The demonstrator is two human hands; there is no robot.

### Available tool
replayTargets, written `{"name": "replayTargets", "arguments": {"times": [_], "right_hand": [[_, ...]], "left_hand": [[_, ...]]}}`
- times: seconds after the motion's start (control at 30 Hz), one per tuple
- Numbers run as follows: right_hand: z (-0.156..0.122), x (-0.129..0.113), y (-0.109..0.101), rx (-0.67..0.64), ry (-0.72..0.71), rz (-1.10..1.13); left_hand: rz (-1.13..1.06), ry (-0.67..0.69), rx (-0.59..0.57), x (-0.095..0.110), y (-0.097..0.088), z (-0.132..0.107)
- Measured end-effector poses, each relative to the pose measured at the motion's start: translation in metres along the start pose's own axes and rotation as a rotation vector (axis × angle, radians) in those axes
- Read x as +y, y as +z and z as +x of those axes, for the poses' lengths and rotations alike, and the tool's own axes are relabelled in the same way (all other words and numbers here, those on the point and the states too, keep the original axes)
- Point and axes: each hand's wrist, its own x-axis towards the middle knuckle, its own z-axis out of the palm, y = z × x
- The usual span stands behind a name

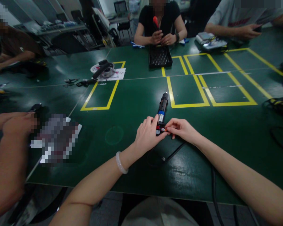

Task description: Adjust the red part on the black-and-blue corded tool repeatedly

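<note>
A black cylindrical tool with a blue band (162,107) lies on the green table (136,94), its tip pointing away from me. My left hand (148,135) is curled around its near end, where a small red and black part (160,129) sits. My right hand (182,129) pinches that same part from the right with its fingertips. A black cable (173,153) runs from the tool's near end toward me. A pale bracelet (120,163) is on my left wrist.
Yellow tape rectangles (190,91) mark the table. A black tray (159,56) lies before a person opposite who holds a red-handled tool (155,22). Black tools and a paper (106,71) lie at the far left. Another person's arm (9,150) is at my left; cables (279,105) at right.
</note>
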Motion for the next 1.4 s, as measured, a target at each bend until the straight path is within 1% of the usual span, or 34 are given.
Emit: {"name": "replayTargets", "arguments": {"times": [0.23, 0.43, 0.57, 0.7, 0.83, 1.03, 1.13, 1.27, 1.4], "right_hand": [[-0.001, -0.006, -0.004, -0.002, -0.011, 0.053], [-0.002, -0.008, -0.012, -0.044, -0.005, 0.082], [-0.002, -0.008, -0.019, -0.054, 0.012, 0.145], [-0.002, -0.004, -0.028, -0.056, 0.027, 0.239], [-0.001, -0.003, -0.029, -0.060, 0.040, 0.278], [-0.001, -0.005, -0.026, -0.048, 0.052, 0.259], [-0.001, -0.004, -0.026, -0.049, 0.046, 0.245], [-0.001, -0.003, -0.026, -0.050, 0.041, 0.227], [-0.001, -0.004, -0.025, -0.045, 0.043, 0.220]], "left_hand": [[0.059, 0.009, 0.011, 0.001, 0.002, 0.001], [0.109, 0.046, 0.008, -0.003, -0.003, 0.001], [0.140, 0.059, 0.007, -0.013, -0.007, 0.000], [0.181, 0.040, -0.004, -0.032, -0.013, -0.001], [0.242, -0.039, -0.010, -0.063, -0.022, -0.002], [0.322, -0.219, -0.045, -0.123, -0.037, 0.006], [0.365, -0.307, -0.066, -0.158, -0.045, 0.014], [0.420, -0.448, -0.090, -0.209, -0.055, 0.025], [0.399, -0.569, -0.105, -0.260, -0.063, 0.033]]}}
